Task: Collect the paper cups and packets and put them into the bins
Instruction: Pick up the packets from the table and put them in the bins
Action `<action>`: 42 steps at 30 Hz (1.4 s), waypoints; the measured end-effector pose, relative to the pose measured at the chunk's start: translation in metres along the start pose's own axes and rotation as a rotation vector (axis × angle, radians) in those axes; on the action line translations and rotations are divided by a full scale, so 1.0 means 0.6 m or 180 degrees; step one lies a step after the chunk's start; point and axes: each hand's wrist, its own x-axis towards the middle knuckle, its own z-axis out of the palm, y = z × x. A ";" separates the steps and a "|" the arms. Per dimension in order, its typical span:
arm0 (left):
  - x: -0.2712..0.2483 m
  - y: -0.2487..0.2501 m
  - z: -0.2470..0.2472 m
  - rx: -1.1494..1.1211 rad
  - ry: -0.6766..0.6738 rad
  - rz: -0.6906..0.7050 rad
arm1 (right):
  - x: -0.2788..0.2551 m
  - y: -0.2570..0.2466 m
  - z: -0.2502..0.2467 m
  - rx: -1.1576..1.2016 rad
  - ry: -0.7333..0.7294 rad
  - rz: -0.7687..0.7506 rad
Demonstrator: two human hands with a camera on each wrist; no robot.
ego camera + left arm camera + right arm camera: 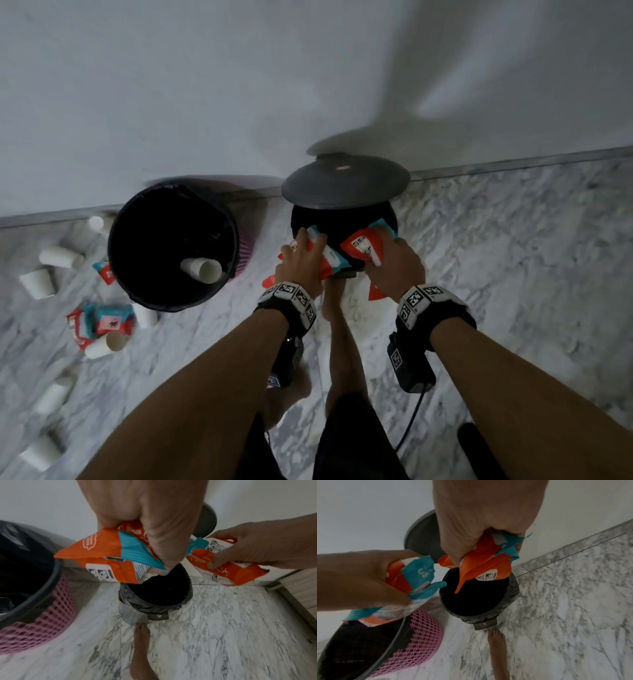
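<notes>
Marble floor by the wall carries the pedal bin [387, 219], lid propped by a foot [140, 630], so left hand [301, 263] and right hand [394, 270] each grip packets [330, 262] over its mouth to drop.

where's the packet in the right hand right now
In the head view, the right hand grips the orange packet just over the open pedal bin, right of the left hand's packet.
</notes>
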 end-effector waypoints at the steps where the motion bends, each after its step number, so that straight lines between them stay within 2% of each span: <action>1: 0.018 -0.001 0.008 -0.0017 -0.0014 0.0000 | 0.015 0.003 0.007 0.0043 0.0019 0.0016; 7: 0.109 0.008 0.029 -0.0548 0.0166 0.0091 | 0.081 0.022 0.026 0.0261 0.0038 0.0082; 10: 0.127 0.010 0.030 -0.0775 0.0307 0.0134 | 0.089 0.022 0.019 0.0255 0.0068 0.0079; 13: 0.116 0.004 0.027 -0.0914 0.0370 0.0024 | 0.080 0.014 0.011 0.0238 0.0041 0.0058; 17: 0.085 -0.018 0.010 -0.0862 0.0198 -0.0158 | 0.055 -0.016 0.001 0.0051 -0.0074 -0.0064; 20: 0.058 -0.036 -0.011 -0.0912 0.0143 -0.0310 | 0.036 -0.061 -0.011 -0.0028 -0.0150 -0.0270; 22: 0.040 -0.052 -0.027 -0.0985 0.0257 -0.0419 | 0.025 -0.100 -0.017 -0.0201 -0.0170 -0.0515; 28: -0.029 -0.137 -0.095 -0.1320 0.0710 -0.0977 | 0.003 -0.256 -0.030 -0.0637 -0.0118 -0.1317; 33: -0.132 -0.244 -0.127 -0.1674 0.1166 -0.1613 | -0.034 -0.398 -0.011 -0.1055 -0.0323 -0.1994; 37: -0.239 -0.338 -0.115 -0.2079 0.1466 -0.2070 | -0.098 -0.496 0.034 -0.1239 -0.0501 -0.2541; 42: -0.382 -0.437 -0.074 -0.2195 0.1806 -0.2500 | -0.208 -0.594 0.119 -0.1502 -0.0550 -0.3112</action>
